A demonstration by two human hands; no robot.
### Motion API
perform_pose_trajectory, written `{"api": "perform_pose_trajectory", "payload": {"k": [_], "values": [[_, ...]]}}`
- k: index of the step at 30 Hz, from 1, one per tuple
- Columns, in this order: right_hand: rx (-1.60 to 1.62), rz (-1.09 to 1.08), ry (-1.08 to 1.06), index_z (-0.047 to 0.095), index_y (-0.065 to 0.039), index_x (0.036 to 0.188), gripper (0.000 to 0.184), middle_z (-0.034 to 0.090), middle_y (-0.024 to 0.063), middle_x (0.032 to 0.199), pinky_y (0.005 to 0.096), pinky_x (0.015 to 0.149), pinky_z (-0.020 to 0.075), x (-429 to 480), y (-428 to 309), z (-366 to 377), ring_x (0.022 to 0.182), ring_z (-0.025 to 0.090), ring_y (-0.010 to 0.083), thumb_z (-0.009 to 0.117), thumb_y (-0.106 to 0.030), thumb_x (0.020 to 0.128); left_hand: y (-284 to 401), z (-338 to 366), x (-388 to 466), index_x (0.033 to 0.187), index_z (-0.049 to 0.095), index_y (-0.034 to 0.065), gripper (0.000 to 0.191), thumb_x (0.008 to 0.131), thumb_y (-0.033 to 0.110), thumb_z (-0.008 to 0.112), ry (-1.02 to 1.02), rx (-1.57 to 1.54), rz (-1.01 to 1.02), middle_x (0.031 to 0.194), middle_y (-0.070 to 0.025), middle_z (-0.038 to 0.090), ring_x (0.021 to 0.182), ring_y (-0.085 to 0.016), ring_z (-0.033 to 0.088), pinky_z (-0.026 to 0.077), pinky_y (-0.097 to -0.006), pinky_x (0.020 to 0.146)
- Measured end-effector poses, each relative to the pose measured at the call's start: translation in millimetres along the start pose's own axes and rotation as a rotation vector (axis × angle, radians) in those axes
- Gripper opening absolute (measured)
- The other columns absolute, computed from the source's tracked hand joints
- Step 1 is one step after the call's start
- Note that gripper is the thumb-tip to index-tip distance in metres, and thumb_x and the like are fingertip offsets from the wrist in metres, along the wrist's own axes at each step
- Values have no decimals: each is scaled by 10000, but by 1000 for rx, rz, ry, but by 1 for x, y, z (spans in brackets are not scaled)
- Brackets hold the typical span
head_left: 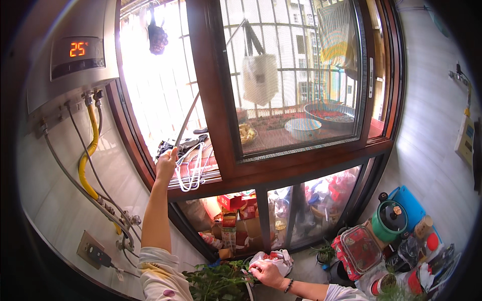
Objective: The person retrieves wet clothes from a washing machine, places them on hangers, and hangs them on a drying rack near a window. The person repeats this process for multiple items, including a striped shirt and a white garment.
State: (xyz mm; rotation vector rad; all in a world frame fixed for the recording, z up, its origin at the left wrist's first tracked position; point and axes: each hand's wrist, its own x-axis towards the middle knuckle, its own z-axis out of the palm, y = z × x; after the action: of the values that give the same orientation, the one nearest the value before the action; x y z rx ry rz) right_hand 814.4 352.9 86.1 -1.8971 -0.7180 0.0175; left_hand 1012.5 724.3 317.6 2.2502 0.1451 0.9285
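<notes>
My left hand (165, 165) reaches through the open left part of the window and grips a long thin pole (187, 118). The pole slants up and passes behind the brown window frame (211, 94). Through the screen, a thin rod shows near the dark straps of a hanging pale bag (260, 79). White clothes hangers (192, 177) and dark cloth (182, 145) lie on the ledge beside my left hand. Low down, my right hand (269, 274) has curled fingers, between a leafy plant (214, 280) and a white plastic bag (284, 259). Whether it holds anything is unclear.
A water heater (41, 90) with a yellow gas hose (83, 165) hangs at left. A plug (98, 256) sits in the wall below. At right stand a green pot (384, 229) and a lidded clear container (361, 248). Bowls (303, 128) rest beyond the screen.
</notes>
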Motion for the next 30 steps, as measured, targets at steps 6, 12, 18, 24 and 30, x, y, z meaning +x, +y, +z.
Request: {"api": "perform_pose_trajectory", "payload": {"k": [6, 12, 18, 24, 30], "values": [[0, -40, -70, 603, -22, 830, 154, 601, 115, 802, 334, 614, 473, -4, 1, 3, 695, 599, 261, 540, -162, 817, 2, -22, -41, 696, 525, 73, 466, 889, 488, 442, -77, -219, -115, 459, -8, 421, 379, -104, 389, 305, -275, 368], [70, -37, -134, 594, -27, 834, 141, 608, 123, 777, 338, 610, 470, -15, 1, 2, 703, 602, 263, 548, -158, 812, 33, -51, -62, 753, 483, 111, 355, 914, 424, 433, -397, -753, -427, 480, 57, 341, 336, -39, 253, 188, -205, 289], [18, -51, -123, 595, -30, 844, 137, 614, 127, 788, 353, 631, 471, -21, 8, -4, 727, 604, 282, 544, -153, 814, 9, -35, -54, 709, 555, 40, 356, 928, 302, 450, 57, -26, -92, 498, 14, 425, 414, -85, 352, 271, -282, 411], [1, -24, -118, 594, -34, 854, 145, 620, 130, 783, 359, 638, 478, -29, 13, -6, 719, 606, 294, 537, -162, 820, 17, -55, -53, 704, 569, 22, 353, 926, 271, 452, 113, -30, -6, 506, -15, 459, 431, -104, 406, 298, -281, 425], [10, -36, -93, 598, -53, 870, 154, 623, 132, 797, 363, 637, 480, -29, 17, -12, 730, 609, 299, 527, -181, 820, 46, -47, -69, 821, 528, 74, 317, 912, 371, 460, -363, -759, -412, 515, 38, 406, 381, -68, 336, 269, -228, 337]]}}
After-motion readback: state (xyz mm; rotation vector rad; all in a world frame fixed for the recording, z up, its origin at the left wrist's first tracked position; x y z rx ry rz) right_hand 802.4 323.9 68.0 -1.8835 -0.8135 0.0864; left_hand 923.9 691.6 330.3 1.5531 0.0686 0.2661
